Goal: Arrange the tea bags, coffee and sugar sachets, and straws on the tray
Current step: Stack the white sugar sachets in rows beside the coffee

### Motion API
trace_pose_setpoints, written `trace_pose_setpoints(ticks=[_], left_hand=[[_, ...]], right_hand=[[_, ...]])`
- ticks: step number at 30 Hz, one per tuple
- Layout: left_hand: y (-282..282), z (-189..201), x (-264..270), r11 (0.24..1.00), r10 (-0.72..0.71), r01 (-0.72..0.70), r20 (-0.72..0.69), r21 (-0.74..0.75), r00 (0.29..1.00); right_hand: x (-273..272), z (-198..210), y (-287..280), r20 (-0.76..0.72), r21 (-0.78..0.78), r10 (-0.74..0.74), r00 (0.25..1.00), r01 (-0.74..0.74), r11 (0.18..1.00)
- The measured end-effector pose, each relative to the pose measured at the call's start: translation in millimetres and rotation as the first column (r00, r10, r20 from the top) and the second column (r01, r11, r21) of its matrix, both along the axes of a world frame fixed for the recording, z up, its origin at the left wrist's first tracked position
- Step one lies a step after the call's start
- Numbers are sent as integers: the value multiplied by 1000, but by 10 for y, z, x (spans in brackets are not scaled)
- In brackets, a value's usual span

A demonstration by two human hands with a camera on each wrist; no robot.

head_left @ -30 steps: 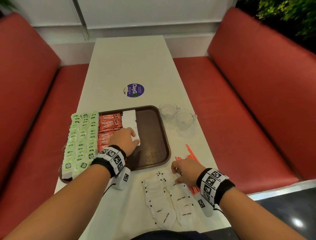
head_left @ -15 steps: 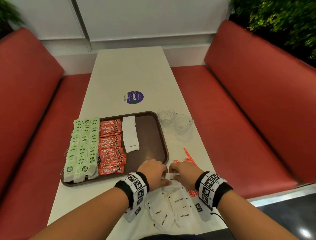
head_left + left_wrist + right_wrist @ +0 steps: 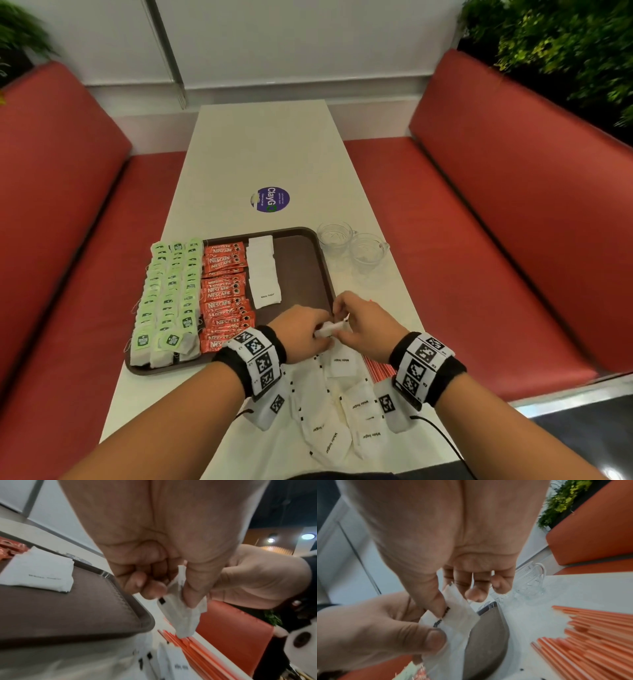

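A brown tray [image 3: 305, 270] holds rows of green tea bags [image 3: 168, 294], red coffee sachets [image 3: 224, 294] and a short column of white sugar sachets [image 3: 263, 274]. Both hands meet above the tray's near right corner. My left hand [image 3: 308, 330] and right hand [image 3: 356, 318] both pinch white sugar sachets [image 3: 330, 329] lifted off the table; the same held sachets [image 3: 181, 609] show in the left wrist view, and again as held sachets [image 3: 453, 619] in the right wrist view. Loose sugar sachets [image 3: 342, 404] lie on the table below the wrists. Orange straws [image 3: 594, 635] lie to the right.
Two clear glass cups [image 3: 352, 246] stand just right of the tray's far corner. A round purple sticker [image 3: 270, 199] sits mid-table. Red bench seats [image 3: 496, 205] flank the white table [image 3: 263, 154] on both sides.
My left hand has left the sugar column on the tray and come back to the right hand. Both hands have lifted sugar sachets off the loose pile.
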State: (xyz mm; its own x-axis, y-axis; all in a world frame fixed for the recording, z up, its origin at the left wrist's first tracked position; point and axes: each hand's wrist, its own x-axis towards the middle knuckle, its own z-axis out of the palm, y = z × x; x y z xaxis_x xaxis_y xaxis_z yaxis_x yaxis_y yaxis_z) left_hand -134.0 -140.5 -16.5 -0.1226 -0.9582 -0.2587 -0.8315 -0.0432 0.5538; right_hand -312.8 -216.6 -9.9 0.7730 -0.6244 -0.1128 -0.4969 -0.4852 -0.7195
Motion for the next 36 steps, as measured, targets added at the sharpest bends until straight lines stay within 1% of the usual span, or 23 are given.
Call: trace_pose_setpoints(ticks=[2, 4, 6, 8, 11, 13, 15, 16, 18, 20, 21, 23, 25, 27, 30, 32, 36], left_hand=[[10, 57, 79, 993, 95, -101, -90, -58, 991], [22, 109, 152, 962, 218, -246, -211, -117, 953], [38, 151, 199, 917, 311, -369, -311, -151, 898], [50, 166, 222, 884, 354, -442, -396, -155, 847], [74, 116, 259, 854, 392, -509, -509, -108, 766], [92, 92, 280, 841, 412, -532, -523, -98, 746], [108, 102, 280, 839, 408, -533, -523, -109, 748], [113, 110, 276, 843, 401, -529, -536, -103, 743], [118, 129, 265, 849, 389, -522, -574, -80, 720], [119, 151, 269, 839, 395, -537, -579, -90, 713], [117, 154, 286, 827, 404, -550, -557, -116, 726], [111, 170, 333, 810, 407, -549, -480, -203, 778], [102, 202, 371, 816, 360, -495, -406, -300, 840], [91, 243, 398, 835, 294, -420, -357, -355, 887], [89, 303, 444, 843, 255, -360, -293, -400, 921], [104, 339, 491, 834, 291, -403, -320, -376, 902], [140, 345, 600, 785, 382, -544, -459, -296, 802]], right_hand=[[32, 40, -27, 80, 6, -71, 994, 71, 997], [68, 45, -56, 61, 58, -98, 993, 94, 994], [108, 27, -52, 39, 125, -81, 996, 75, 989], [151, 4, -42, 104, 184, -87, 991, 66, 981], [225, 31, -46, 211, 283, -156, 965, 92, 955], [275, 67, -55, 227, 281, -158, 961, 91, 955], [310, 71, -66, 196, 232, -123, 973, 76, 970], [325, 80, -68, 185, 235, -111, 976, 66, 970], [356, 96, -72, 196, 300, -92, 976, 30, 953], [383, 93, -81, 214, 379, -95, 972, 7, 926], [395, 95, -89, 223, 404, -103, 969, 4, 915], [417, 112, -99, 240, 443, -122, 963, 4, 897], [438, 136, -100, 248, 451, -115, 962, -10, 892], [463, 147, -103, 250, 454, -102, 963, -24, 891], [495, 150, -125, 242, 426, -101, 965, -12, 905], [507, 152, -138, 223, 405, -109, 969, 9, 914], [515, 169, -175, 157, 354, -127, 979, 64, 933]])
